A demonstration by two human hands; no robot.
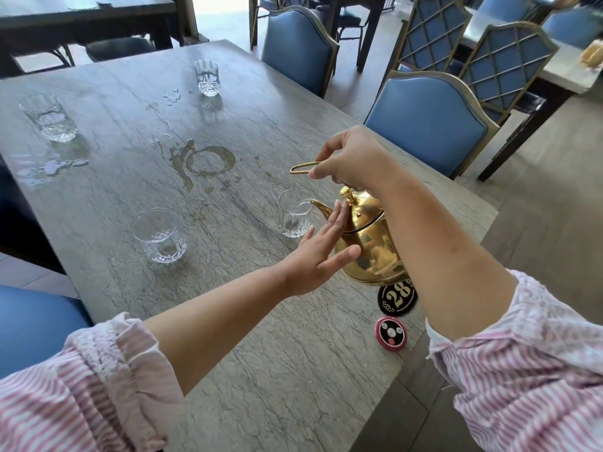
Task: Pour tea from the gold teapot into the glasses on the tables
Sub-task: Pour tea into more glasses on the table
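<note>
Over glass [293,213]: right hand [350,158] grips teapot [368,236] handle; left hand [321,252] flat.

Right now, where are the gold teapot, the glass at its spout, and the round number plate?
gold teapot [372,246], head view, on its belly.
glass at the spout [293,216], head view, on its wall.
number plate [396,298], head view, on the digits.

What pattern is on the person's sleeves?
Pink and white stripes on both sleeves, seen clearly in the head view.

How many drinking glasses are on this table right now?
4. One glass at the teapot's spout, one at the near left, one at the far left edge, one at the far middle. The arms could hide another.
</note>
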